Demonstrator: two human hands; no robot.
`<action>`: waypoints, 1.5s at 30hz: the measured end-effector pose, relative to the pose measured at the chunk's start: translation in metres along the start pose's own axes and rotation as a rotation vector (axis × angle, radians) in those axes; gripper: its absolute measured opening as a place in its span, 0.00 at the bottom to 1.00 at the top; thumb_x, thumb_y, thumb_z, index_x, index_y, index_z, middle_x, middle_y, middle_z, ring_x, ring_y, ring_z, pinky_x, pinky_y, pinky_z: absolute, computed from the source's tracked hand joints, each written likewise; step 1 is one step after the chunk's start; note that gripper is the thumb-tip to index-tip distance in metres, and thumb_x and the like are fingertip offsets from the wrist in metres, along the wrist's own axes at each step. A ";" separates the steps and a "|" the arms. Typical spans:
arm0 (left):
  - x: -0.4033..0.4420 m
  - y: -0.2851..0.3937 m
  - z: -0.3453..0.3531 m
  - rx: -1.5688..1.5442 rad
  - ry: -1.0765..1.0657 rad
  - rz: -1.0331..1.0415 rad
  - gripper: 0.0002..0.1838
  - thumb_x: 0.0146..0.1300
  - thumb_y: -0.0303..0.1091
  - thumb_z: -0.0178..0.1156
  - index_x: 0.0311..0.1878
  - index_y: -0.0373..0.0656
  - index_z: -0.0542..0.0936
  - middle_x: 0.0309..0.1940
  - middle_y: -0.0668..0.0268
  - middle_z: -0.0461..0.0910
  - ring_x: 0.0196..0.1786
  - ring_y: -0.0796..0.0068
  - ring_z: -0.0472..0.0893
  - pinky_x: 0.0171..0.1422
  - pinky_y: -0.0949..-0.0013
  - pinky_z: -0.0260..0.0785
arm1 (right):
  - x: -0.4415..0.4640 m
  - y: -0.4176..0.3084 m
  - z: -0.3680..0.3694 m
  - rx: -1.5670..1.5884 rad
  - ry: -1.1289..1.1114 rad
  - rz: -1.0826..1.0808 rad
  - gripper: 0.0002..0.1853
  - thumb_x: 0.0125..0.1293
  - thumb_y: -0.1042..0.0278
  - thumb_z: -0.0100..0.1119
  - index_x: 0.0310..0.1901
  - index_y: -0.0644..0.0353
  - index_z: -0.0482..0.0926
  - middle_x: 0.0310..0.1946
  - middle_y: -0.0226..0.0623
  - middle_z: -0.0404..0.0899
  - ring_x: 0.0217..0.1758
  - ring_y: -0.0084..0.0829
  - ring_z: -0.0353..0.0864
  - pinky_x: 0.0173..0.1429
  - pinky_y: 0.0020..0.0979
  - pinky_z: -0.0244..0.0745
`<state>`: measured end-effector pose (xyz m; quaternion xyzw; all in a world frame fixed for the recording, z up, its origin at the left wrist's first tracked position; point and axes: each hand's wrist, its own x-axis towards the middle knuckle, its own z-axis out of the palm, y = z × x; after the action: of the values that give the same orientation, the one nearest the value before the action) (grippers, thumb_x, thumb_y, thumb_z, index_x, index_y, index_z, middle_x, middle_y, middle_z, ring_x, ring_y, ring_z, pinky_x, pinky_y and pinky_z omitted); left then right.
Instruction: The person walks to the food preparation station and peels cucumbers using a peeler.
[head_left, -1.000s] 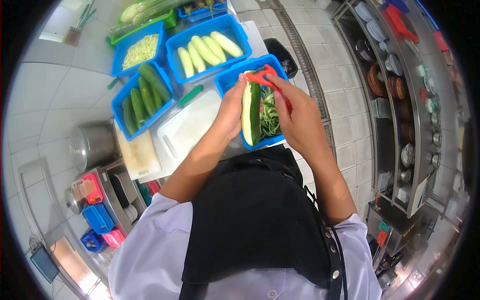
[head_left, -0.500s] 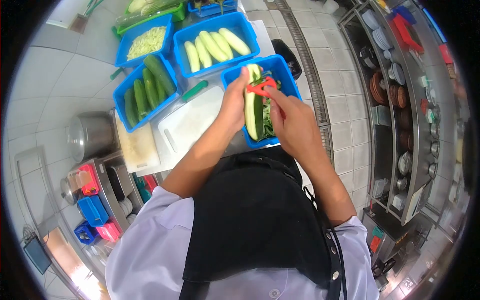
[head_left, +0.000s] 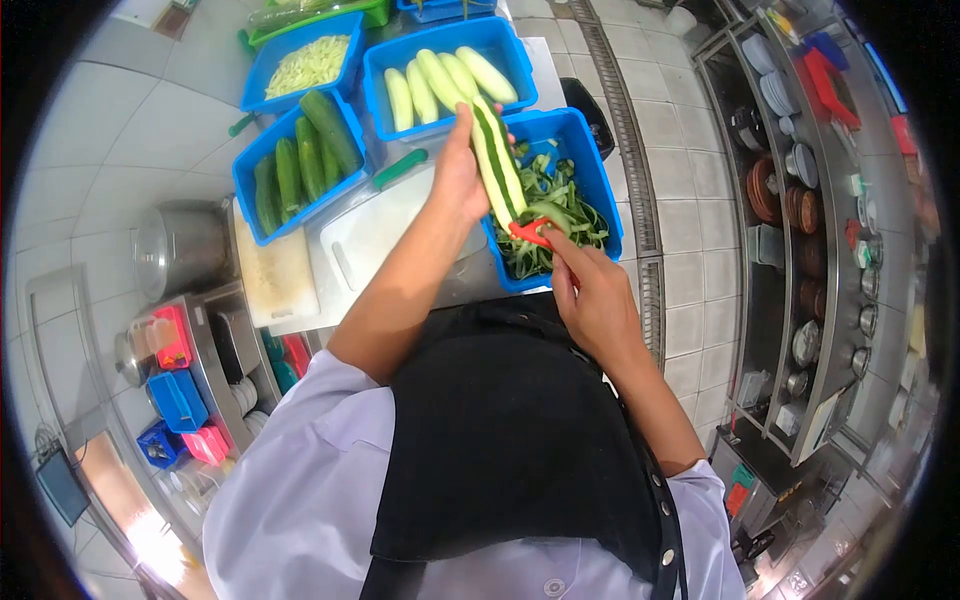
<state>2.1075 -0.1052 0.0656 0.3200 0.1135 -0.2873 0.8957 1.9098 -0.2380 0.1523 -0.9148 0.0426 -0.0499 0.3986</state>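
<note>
My left hand (head_left: 462, 165) is wrapped round the upper part of a partly peeled cucumber (head_left: 495, 165), pale with dark green strips of skin along it. The cucumber slants over the left side of a blue bin (head_left: 612, 215). My right hand (head_left: 597, 290) is closed on a red peeler (head_left: 530, 233) at the cucumber's lower end, with a curl of peel beside it. Green peelings (head_left: 565, 205) lie in the bin below. The peeler's handle is mostly hidden in my fingers.
Left of the bin are a white cutting board (head_left: 375, 235) and a green-handled knife (head_left: 400, 170). Blue bins hold unpeeled cucumbers (head_left: 288, 175), peeled ones (head_left: 437, 78) and shredded pieces (head_left: 310, 65). A black bin (head_left: 590, 115) stands behind; metal shelves (head_left: 785, 250) are at right.
The red peeler and my right hand have moved down to the cucumber's lower end. The cucumber now leans the other way and shows a dark strip between pale ones. More peelings are visible.
</note>
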 end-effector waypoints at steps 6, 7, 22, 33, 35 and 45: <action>0.025 0.031 -0.016 -0.246 0.008 0.005 0.28 0.83 0.59 0.47 0.59 0.41 0.77 0.40 0.62 0.78 0.43 0.68 0.79 0.51 0.63 0.79 | -0.028 0.022 0.016 -0.015 -0.149 0.021 0.16 0.72 0.74 0.61 0.59 0.58 0.85 0.31 0.52 0.83 0.32 0.52 0.84 0.39 0.47 0.78; 0.026 0.035 -0.013 -0.220 0.015 0.041 0.28 0.83 0.59 0.47 0.59 0.41 0.77 0.40 0.62 0.78 0.43 0.68 0.79 0.51 0.62 0.79 | -0.027 0.020 0.013 0.065 -0.182 0.121 0.16 0.73 0.74 0.60 0.59 0.59 0.85 0.32 0.53 0.84 0.32 0.52 0.84 0.39 0.46 0.79; -0.040 -0.023 0.020 0.071 -0.233 -0.165 0.29 0.82 0.53 0.54 0.75 0.45 0.72 0.67 0.59 0.79 0.69 0.62 0.80 0.75 0.54 0.73 | 0.080 -0.001 -0.014 -0.035 0.179 -0.077 0.15 0.74 0.72 0.60 0.60 0.56 0.84 0.33 0.52 0.83 0.35 0.54 0.83 0.40 0.48 0.77; -0.050 -0.015 0.031 0.139 -0.209 -0.117 0.25 0.83 0.52 0.53 0.68 0.42 0.76 0.60 0.60 0.83 0.62 0.66 0.84 0.69 0.58 0.79 | 0.070 -0.007 -0.021 -0.064 0.182 -0.076 0.15 0.74 0.72 0.61 0.60 0.57 0.84 0.30 0.51 0.82 0.33 0.52 0.83 0.39 0.49 0.76; -0.050 -0.016 0.032 0.180 -0.212 -0.091 0.25 0.83 0.52 0.52 0.69 0.41 0.76 0.60 0.60 0.83 0.62 0.66 0.84 0.68 0.58 0.79 | 0.068 -0.006 -0.022 -0.071 0.190 -0.080 0.15 0.74 0.72 0.61 0.60 0.57 0.84 0.30 0.51 0.81 0.33 0.53 0.83 0.38 0.49 0.76; -0.015 -0.009 0.010 0.102 -0.035 -0.027 0.27 0.81 0.58 0.55 0.63 0.41 0.77 0.49 0.61 0.83 0.52 0.65 0.83 0.63 0.56 0.78 | 0.036 -0.004 -0.008 -0.059 0.075 -0.046 0.17 0.72 0.74 0.61 0.61 0.56 0.84 0.30 0.53 0.80 0.33 0.55 0.82 0.39 0.52 0.76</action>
<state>2.0900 -0.1109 0.0747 0.3588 0.0875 -0.3104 0.8759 1.9447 -0.2455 0.1630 -0.9243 0.0381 -0.0922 0.3685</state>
